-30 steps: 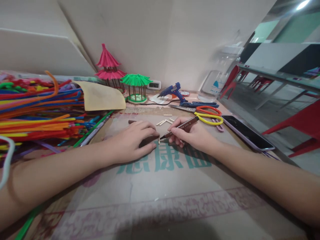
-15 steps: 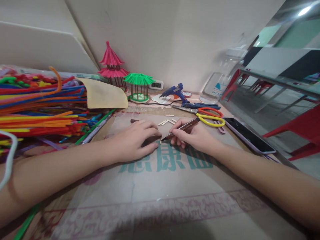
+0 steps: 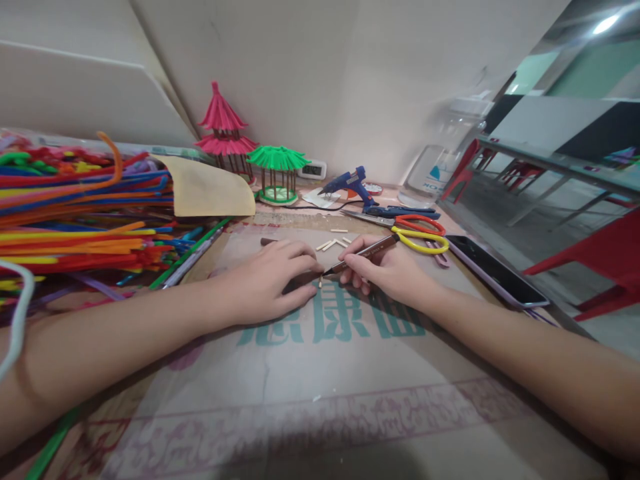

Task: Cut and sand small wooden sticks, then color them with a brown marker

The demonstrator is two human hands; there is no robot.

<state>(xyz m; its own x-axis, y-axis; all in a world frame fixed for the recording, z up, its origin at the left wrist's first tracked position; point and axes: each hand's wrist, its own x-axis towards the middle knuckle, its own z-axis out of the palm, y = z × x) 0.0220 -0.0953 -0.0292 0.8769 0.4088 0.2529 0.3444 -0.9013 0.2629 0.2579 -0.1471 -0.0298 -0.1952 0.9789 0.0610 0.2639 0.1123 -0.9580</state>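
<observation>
My right hand [image 3: 380,267] is closed around a brown marker [image 3: 367,256], its dark tip pointing left and down. The tip meets a short wooden stick [image 3: 321,283], part of which looks dark near the tip. My left hand [image 3: 280,277] rests on the plastic sheet, thumb and index fingertip pinching that stick. Just beyond both hands lie several short pale sticks [image 3: 329,245]. A brown marker cap [image 3: 269,241] pokes out behind my left knuckles.
Bundles of coloured pipe cleaners [image 3: 85,200] fill the left side. At the back stand a pink pagoda model [image 3: 223,127], a green-roofed pavilion model [image 3: 279,173], a blue glue gun [image 3: 350,183] and a clear bottle [image 3: 435,160]. Scissors [image 3: 420,233] and a phone [image 3: 495,270] lie right.
Both hands keep nearly the same place. The marker has rolled or shifted very slightly in my right hand, its tip still at the stick.
</observation>
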